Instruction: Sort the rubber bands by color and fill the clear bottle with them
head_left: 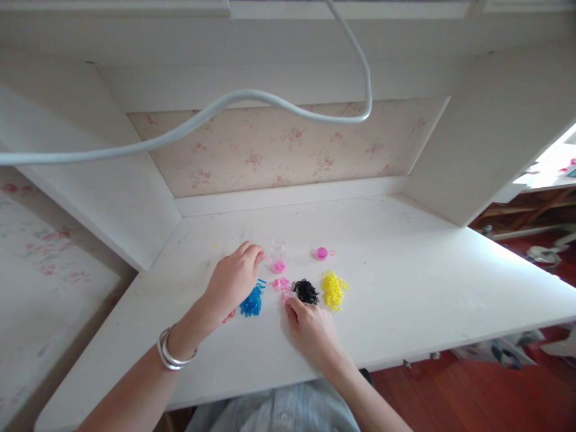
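My left hand (236, 276) pinches a small pink rubber band (267, 259) just left of a little clear jar (278, 247). Pink bands (279, 266) lie in the bottom of that jar. Beside the near end of a loose pink rubber band pile (281, 284), my right hand (312, 327) is closed, thumb and fingertips together; what they hold is too small to make out. A blue band pile (252, 302) lies under and beside my left hand, with some red bands (231, 315) partly hidden by the wrist. Black bands (306, 291) sit beyond my right hand.
A yellow band pile (333, 290) lies right of the black one. Farther back rests a round pink lid (321, 254) with a loop. The white desktop (405, 270) has side panels and a wallpapered back. A white cable (252, 95) crosses overhead.
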Demonstrator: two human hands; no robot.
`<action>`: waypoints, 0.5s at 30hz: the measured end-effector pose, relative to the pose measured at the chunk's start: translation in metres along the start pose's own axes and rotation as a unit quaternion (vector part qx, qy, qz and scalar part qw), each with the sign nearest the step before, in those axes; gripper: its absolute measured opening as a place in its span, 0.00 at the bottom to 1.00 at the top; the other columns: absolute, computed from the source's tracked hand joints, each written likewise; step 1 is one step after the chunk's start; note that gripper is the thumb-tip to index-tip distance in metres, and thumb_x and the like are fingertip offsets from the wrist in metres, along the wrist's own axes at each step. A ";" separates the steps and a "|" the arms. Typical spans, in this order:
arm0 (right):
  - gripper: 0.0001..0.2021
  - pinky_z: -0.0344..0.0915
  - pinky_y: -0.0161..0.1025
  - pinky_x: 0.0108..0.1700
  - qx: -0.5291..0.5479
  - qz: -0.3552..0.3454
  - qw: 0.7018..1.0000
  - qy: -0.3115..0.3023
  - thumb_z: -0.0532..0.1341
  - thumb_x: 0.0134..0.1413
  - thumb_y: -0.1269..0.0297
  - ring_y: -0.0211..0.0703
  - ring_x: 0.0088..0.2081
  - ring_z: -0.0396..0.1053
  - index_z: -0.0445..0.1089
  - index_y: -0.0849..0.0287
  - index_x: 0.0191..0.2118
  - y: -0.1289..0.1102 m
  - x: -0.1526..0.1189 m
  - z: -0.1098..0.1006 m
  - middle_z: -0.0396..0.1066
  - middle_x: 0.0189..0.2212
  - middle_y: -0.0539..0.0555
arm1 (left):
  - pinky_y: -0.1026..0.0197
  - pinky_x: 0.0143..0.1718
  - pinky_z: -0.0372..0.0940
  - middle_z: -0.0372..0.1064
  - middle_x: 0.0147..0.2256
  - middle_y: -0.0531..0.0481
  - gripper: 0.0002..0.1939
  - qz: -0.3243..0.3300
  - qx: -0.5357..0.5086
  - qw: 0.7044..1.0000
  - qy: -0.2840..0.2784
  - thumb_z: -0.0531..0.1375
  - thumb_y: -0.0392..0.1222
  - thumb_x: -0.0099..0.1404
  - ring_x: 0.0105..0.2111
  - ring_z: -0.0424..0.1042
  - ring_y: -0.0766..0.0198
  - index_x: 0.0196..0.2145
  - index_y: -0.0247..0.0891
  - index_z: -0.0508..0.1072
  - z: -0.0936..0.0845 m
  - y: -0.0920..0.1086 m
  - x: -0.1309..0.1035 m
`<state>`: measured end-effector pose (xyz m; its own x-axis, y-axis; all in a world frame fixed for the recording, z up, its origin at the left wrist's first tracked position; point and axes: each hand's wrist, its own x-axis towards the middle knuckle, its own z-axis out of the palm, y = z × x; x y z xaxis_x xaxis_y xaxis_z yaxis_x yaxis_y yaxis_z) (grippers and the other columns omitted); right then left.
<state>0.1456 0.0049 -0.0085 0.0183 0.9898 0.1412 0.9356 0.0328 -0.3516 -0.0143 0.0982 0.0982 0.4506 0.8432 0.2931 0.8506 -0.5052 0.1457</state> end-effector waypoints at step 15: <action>0.13 0.46 0.34 0.24 0.002 0.018 1.000 0.004 0.48 0.63 0.64 0.37 0.26 0.71 0.71 0.54 0.36 -0.001 0.000 -0.002 0.75 0.27 0.51 | 0.63 0.37 0.61 0.68 0.43 0.49 0.16 -0.003 0.039 0.999 -0.013 0.46 0.44 0.70 0.38 0.71 0.62 0.43 0.43 0.72 -0.002 0.016 0.042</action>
<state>0.1454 0.0050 -0.0059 0.0541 0.9893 0.1352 0.9329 -0.0018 -0.3603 0.0178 0.1254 0.1146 0.4523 0.8507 0.2676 0.8708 -0.4861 0.0736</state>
